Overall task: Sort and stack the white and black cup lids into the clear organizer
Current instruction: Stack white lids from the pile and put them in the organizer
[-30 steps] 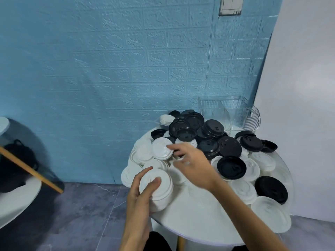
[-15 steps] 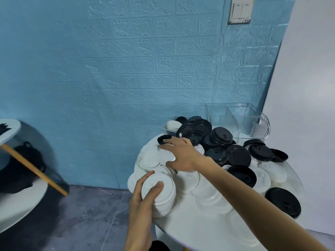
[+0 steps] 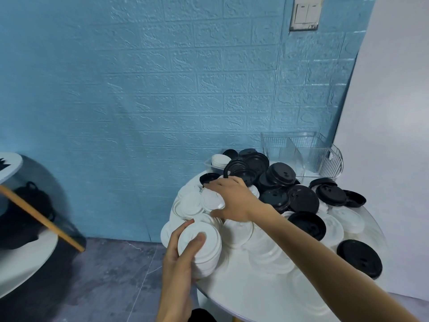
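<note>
white round table [image 3: 243, 296] by blue brick wall [image 3: 139, 89]; left hand [image 3: 178, 256] grips lid stack [image 3: 202, 247].

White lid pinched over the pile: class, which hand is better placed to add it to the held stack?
Right. The right hand already pinches the white lid, just above the stack of white lids that the left hand grips and steadies.

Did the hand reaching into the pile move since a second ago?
Yes. The right hand went farther from the person, away from the held white stack toward the black lids, and now grips a white lid.
</note>
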`<action>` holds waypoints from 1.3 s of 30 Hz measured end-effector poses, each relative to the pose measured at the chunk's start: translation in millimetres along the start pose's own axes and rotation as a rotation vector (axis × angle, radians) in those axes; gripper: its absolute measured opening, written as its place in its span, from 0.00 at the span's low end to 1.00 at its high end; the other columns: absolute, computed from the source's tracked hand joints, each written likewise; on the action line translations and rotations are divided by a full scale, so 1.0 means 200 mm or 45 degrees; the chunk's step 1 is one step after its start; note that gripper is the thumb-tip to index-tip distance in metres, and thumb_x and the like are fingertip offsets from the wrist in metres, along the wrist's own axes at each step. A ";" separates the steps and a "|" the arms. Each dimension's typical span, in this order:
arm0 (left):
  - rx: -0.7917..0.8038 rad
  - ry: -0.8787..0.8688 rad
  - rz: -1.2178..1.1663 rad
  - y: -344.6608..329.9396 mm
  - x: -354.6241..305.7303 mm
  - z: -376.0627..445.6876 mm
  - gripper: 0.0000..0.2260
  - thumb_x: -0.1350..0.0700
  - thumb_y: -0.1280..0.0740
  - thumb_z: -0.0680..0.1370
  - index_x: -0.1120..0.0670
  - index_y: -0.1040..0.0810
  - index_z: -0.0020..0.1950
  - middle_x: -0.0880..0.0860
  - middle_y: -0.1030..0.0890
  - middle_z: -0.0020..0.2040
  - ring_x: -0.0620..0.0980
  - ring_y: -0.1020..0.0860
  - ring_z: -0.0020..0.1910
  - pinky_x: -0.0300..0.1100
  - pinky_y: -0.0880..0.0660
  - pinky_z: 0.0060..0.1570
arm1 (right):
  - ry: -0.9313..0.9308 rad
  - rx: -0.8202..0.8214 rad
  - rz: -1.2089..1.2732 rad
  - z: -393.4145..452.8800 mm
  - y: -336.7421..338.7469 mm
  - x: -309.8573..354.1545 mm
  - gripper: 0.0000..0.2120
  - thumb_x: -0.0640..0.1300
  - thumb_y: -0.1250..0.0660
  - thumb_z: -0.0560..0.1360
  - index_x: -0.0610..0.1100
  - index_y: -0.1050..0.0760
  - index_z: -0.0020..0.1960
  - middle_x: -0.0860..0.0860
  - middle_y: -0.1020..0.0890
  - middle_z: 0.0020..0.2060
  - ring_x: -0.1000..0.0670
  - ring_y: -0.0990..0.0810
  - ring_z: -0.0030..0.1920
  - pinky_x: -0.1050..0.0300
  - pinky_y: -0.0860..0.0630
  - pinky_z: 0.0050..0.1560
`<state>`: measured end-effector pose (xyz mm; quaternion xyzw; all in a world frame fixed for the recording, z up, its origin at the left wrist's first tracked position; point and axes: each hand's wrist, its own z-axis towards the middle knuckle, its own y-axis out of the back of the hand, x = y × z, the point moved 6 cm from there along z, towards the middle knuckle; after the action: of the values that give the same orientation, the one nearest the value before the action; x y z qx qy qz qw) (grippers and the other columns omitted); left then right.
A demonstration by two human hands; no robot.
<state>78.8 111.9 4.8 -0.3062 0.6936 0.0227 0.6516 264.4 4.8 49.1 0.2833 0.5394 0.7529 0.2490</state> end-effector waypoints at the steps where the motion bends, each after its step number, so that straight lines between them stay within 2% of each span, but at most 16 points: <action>1: -0.001 -0.001 -0.002 0.00 0.00 0.00 0.19 0.49 0.24 0.63 0.39 0.15 0.54 0.44 0.13 0.53 0.41 0.16 0.46 0.44 0.22 0.39 | -0.001 -0.019 0.024 -0.01 0.01 0.00 0.39 0.60 0.27 0.72 0.53 0.36 0.78 0.54 0.31 0.75 0.51 0.38 0.76 0.52 0.55 0.78; 6: 0.006 -0.009 0.002 0.00 0.02 0.00 0.18 0.50 0.24 0.65 0.38 0.15 0.54 0.42 0.13 0.51 0.37 0.16 0.43 0.40 0.21 0.34 | 0.010 -0.108 0.153 -0.05 0.05 0.02 0.38 0.59 0.27 0.73 0.50 0.36 0.78 0.54 0.31 0.75 0.52 0.37 0.76 0.54 0.53 0.79; 10: -0.004 -0.011 0.021 -0.01 0.02 0.01 0.14 0.53 0.24 0.70 0.38 0.15 0.53 0.41 0.13 0.51 0.36 0.16 0.42 0.44 0.21 0.39 | -0.023 -0.131 0.151 -0.10 0.08 0.03 0.38 0.59 0.27 0.74 0.51 0.37 0.79 0.54 0.33 0.76 0.53 0.38 0.77 0.55 0.53 0.78; 13: -0.030 -0.004 0.019 0.00 0.02 0.01 0.14 0.54 0.24 0.71 0.38 0.15 0.53 0.43 0.14 0.54 0.41 0.16 0.49 0.48 0.21 0.48 | -0.065 -0.146 0.211 -0.15 0.13 0.04 0.38 0.58 0.27 0.74 0.53 0.38 0.79 0.55 0.34 0.76 0.53 0.38 0.77 0.57 0.50 0.76; 16: -0.028 0.001 0.016 0.00 0.02 0.00 0.18 0.45 0.23 0.65 0.38 0.15 0.54 0.42 0.14 0.55 0.46 0.17 0.56 0.48 0.20 0.46 | -0.095 -0.207 0.385 -0.24 0.19 0.09 0.39 0.60 0.27 0.73 0.55 0.39 0.79 0.59 0.34 0.75 0.57 0.38 0.75 0.58 0.46 0.73; 18: -0.016 -0.022 0.014 -0.01 0.00 -0.01 0.22 0.40 0.24 0.62 0.38 0.15 0.56 0.41 0.14 0.56 0.45 0.18 0.59 0.54 0.19 0.55 | -0.109 -0.249 0.510 -0.31 0.23 0.14 0.39 0.61 0.27 0.71 0.58 0.39 0.78 0.63 0.33 0.74 0.61 0.37 0.73 0.61 0.44 0.70; 20: 0.001 -0.040 -0.010 -0.04 -0.02 -0.03 0.23 0.36 0.25 0.63 0.38 0.16 0.57 0.39 0.15 0.57 0.44 0.19 0.62 0.60 0.24 0.66 | -0.137 -0.260 0.697 -0.39 0.26 0.19 0.36 0.60 0.26 0.70 0.61 0.36 0.74 0.67 0.31 0.71 0.64 0.33 0.71 0.62 0.38 0.70; 23: 0.006 -0.033 -0.035 -0.07 -0.04 -0.05 0.23 0.32 0.29 0.65 0.38 0.15 0.56 0.39 0.15 0.58 0.45 0.20 0.65 0.61 0.29 0.72 | -0.164 -0.186 0.902 -0.47 0.28 0.26 0.32 0.58 0.25 0.68 0.59 0.31 0.70 0.66 0.25 0.66 0.62 0.28 0.67 0.55 0.30 0.70; 25: 0.021 -0.030 -0.059 -0.09 -0.05 -0.05 0.23 0.33 0.32 0.68 0.41 0.15 0.59 0.41 0.14 0.59 0.46 0.20 0.65 0.61 0.30 0.73 | -0.152 -0.145 0.890 -0.51 0.27 0.30 0.32 0.57 0.25 0.68 0.57 0.29 0.70 0.63 0.23 0.65 0.60 0.27 0.67 0.52 0.30 0.70; 28: 0.033 0.010 -0.079 -0.11 -0.05 -0.06 0.32 0.32 0.36 0.70 0.47 0.19 0.68 0.47 0.16 0.64 0.50 0.20 0.67 0.60 0.31 0.74 | -0.139 -0.117 0.825 -0.54 0.24 0.33 0.32 0.58 0.25 0.69 0.59 0.30 0.71 0.65 0.26 0.66 0.61 0.30 0.69 0.52 0.34 0.73; 31: 0.074 0.029 -0.051 -0.12 -0.05 -0.08 0.34 0.29 0.39 0.69 0.47 0.19 0.68 0.47 0.15 0.62 0.48 0.18 0.64 0.60 0.29 0.72 | -0.130 -0.079 0.796 -0.56 0.21 0.35 0.33 0.57 0.24 0.69 0.59 0.30 0.72 0.66 0.27 0.67 0.60 0.32 0.71 0.52 0.36 0.74; 34: 0.097 0.011 0.008 -0.13 -0.05 -0.09 0.31 0.27 0.36 0.67 0.42 0.16 0.62 0.46 0.14 0.59 0.46 0.17 0.61 0.60 0.26 0.69 | -0.110 -0.063 0.817 -0.57 0.17 0.37 0.33 0.54 0.23 0.70 0.56 0.29 0.72 0.65 0.27 0.66 0.59 0.32 0.71 0.52 0.37 0.74; 36: 0.105 -0.015 0.060 -0.13 -0.05 -0.09 0.25 0.27 0.33 0.67 0.37 0.16 0.59 0.44 0.14 0.59 0.44 0.17 0.61 0.60 0.26 0.69 | -0.106 -0.062 0.838 -0.57 0.15 0.38 0.33 0.55 0.24 0.69 0.56 0.29 0.73 0.66 0.28 0.66 0.61 0.33 0.71 0.57 0.37 0.74; 39: 0.125 -0.043 0.170 -0.13 -0.04 -0.09 0.23 0.32 0.29 0.69 0.36 0.18 0.62 0.42 0.15 0.60 0.46 0.19 0.65 0.62 0.26 0.68 | -0.114 -0.055 0.884 -0.58 0.13 0.38 0.34 0.55 0.25 0.69 0.56 0.29 0.73 0.67 0.28 0.67 0.63 0.32 0.71 0.65 0.37 0.71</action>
<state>73.9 85.6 24.8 -0.2265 0.7016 0.0374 0.6745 126.8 -28.9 56.3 0.4773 0.3833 0.7907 0.0074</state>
